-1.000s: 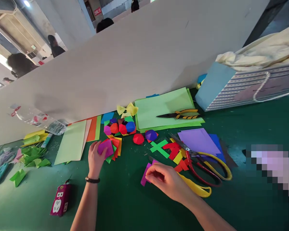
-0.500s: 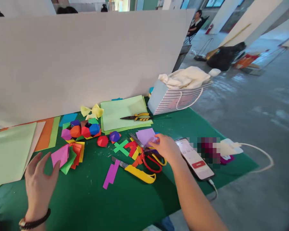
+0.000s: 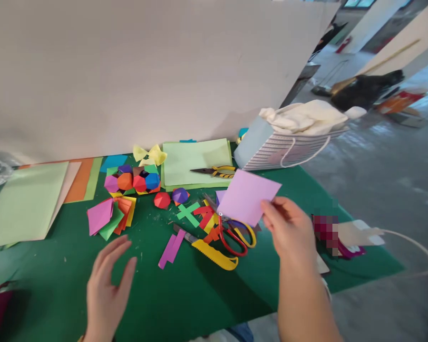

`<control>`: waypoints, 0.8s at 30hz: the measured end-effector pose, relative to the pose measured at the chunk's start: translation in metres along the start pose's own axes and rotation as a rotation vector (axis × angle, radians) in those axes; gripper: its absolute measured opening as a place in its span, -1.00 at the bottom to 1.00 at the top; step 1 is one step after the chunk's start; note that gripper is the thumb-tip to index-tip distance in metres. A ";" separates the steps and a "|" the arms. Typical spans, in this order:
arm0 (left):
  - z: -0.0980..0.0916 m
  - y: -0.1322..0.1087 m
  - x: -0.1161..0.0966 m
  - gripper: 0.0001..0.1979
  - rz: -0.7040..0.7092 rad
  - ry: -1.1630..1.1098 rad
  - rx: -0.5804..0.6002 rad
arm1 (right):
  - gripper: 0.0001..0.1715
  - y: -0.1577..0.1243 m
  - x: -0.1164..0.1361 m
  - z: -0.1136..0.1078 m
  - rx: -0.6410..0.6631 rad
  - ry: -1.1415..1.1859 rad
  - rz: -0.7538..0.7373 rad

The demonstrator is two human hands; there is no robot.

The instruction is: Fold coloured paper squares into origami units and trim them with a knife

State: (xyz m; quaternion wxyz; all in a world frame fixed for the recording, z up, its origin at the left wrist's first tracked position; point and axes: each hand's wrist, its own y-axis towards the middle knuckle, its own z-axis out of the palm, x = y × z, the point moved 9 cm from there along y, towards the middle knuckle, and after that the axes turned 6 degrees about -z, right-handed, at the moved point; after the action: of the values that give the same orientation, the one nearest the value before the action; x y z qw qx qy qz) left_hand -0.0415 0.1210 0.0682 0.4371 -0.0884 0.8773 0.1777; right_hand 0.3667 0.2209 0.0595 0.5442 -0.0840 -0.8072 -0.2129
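Note:
My right hand (image 3: 288,228) pinches a light purple paper square (image 3: 248,195) by its lower right corner and holds it lifted above the scissors (image 3: 231,230) on the green table (image 3: 185,294). My left hand (image 3: 107,280) hovers open over the green surface, fingers spread, holding nothing. A fan of folded coloured squares (image 3: 110,216) lies just beyond it. A magenta paper strip (image 3: 171,248) and a yellow utility knife (image 3: 209,249) lie between my hands.
Folded paper balls (image 3: 133,181), a green paper cross (image 3: 188,213), red strips, pale green sheets (image 3: 196,161) with pliers (image 3: 214,171) lie further back. A striped bag (image 3: 288,145) with cloth stands at the right; a white board (image 3: 146,71) walls the rear. The table edge runs near right.
My right hand picked the purple square off the pile and lifted it. My left hand moved right and forward over the table. The view shifted slightly.

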 end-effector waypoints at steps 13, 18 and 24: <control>0.079 -0.033 0.010 -0.61 -0.658 -0.843 0.384 | -0.57 -0.109 0.019 0.123 0.729 0.066 0.200; 0.066 -0.035 0.025 -0.72 -0.630 -0.685 0.355 | -0.70 -0.116 0.045 0.125 0.690 -0.066 -0.128; 0.047 -0.074 0.048 -0.71 -0.643 -0.486 0.212 | -0.56 -0.191 0.079 0.108 0.681 -0.257 -0.895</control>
State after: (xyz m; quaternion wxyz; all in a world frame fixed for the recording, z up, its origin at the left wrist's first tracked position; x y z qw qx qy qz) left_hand -0.0128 0.0715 -0.0139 0.6714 -0.2677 0.6897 -0.0432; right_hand 0.1750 0.0896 0.0495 0.2948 0.4204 -0.8468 -0.1386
